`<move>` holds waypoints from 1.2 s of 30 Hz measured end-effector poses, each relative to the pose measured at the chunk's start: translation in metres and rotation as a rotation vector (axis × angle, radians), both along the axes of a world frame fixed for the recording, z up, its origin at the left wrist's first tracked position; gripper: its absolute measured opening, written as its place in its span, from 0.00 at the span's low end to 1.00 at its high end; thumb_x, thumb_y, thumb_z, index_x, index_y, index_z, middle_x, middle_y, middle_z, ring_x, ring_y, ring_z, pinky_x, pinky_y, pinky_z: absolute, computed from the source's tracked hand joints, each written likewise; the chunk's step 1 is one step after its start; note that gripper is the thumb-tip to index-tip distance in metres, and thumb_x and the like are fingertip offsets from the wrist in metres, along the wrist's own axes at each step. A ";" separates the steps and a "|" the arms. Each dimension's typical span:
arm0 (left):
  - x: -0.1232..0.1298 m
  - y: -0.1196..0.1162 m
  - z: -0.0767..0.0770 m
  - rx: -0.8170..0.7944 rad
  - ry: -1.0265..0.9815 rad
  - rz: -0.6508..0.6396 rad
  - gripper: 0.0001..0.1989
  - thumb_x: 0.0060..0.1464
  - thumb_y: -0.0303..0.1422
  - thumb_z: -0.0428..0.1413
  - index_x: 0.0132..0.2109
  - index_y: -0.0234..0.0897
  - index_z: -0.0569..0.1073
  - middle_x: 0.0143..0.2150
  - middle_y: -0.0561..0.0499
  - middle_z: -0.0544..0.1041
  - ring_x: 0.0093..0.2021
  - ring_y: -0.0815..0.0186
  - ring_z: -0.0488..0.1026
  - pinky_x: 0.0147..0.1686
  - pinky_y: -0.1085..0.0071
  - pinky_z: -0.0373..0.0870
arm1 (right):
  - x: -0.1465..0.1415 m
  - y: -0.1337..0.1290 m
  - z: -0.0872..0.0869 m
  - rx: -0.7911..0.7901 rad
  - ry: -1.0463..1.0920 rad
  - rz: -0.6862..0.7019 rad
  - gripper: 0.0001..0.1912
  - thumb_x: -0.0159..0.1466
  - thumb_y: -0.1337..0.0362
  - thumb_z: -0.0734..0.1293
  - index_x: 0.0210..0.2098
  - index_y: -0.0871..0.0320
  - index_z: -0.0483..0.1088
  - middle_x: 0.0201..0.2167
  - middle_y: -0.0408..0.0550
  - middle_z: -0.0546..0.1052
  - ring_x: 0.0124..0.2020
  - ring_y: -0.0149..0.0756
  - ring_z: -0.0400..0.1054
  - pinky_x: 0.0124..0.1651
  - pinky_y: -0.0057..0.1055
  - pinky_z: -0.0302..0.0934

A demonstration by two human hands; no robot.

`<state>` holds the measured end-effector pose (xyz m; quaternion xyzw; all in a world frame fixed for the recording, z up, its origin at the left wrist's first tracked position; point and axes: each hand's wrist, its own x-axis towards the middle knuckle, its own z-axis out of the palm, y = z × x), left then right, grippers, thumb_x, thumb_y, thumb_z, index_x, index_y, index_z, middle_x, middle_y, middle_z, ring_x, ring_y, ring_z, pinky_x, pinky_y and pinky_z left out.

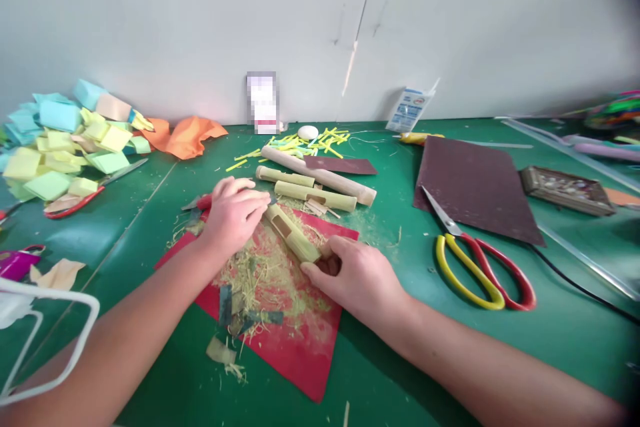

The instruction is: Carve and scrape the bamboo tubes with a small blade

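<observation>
A short bamboo tube (294, 235) with a rectangular opening cut in its side lies tilted over a red sheet (310, 353). My right hand (363, 273) pinches its near end between thumb and fingers. At the far end, my left hand (233, 210) is closed on the tube, with a small dark scrap showing at the fingertips; the thumb's contact is partly hidden. Shavings and dust (250, 273) and dark sandpaper-like strips (226, 305) cover the sheet. Just beyond lie two similar cut bamboo pieces (320, 196) and a longer pale rod (325, 177).
Scissors (453, 230) with red and yellow handles and a dark brown sheet (470, 183) lie to the right, near a small box (567, 190). Folded paper pieces (60, 153) pile up at left. A phone (263, 101) leans on the back wall.
</observation>
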<state>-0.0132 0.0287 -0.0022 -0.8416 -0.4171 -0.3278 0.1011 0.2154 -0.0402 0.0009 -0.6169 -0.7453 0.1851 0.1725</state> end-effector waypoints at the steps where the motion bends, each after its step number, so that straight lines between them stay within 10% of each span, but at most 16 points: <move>1: -0.003 0.004 -0.001 -0.010 -0.005 0.011 0.08 0.60 0.29 0.55 0.42 0.41 0.79 0.43 0.54 0.81 0.49 0.58 0.69 0.53 0.54 0.61 | 0.000 -0.001 0.000 0.027 -0.029 0.016 0.15 0.55 0.53 0.66 0.22 0.55 0.61 0.22 0.41 0.72 0.22 0.31 0.61 0.25 0.29 0.47; 9: -0.001 0.005 -0.003 -0.033 -0.034 -0.034 0.08 0.60 0.29 0.55 0.42 0.40 0.79 0.43 0.53 0.81 0.48 0.59 0.70 0.51 0.55 0.64 | -0.001 -0.002 0.001 0.247 -0.114 0.100 0.17 0.56 0.50 0.67 0.37 0.56 0.68 0.33 0.44 0.74 0.30 0.36 0.68 0.29 0.30 0.52; 36: 0.001 0.003 -0.004 0.012 0.005 -0.125 0.08 0.60 0.28 0.54 0.43 0.36 0.77 0.42 0.50 0.81 0.46 0.61 0.72 0.50 0.57 0.68 | 0.002 0.001 -0.001 0.265 -0.170 0.110 0.13 0.61 0.55 0.63 0.25 0.56 0.61 0.24 0.43 0.70 0.25 0.32 0.64 0.27 0.30 0.46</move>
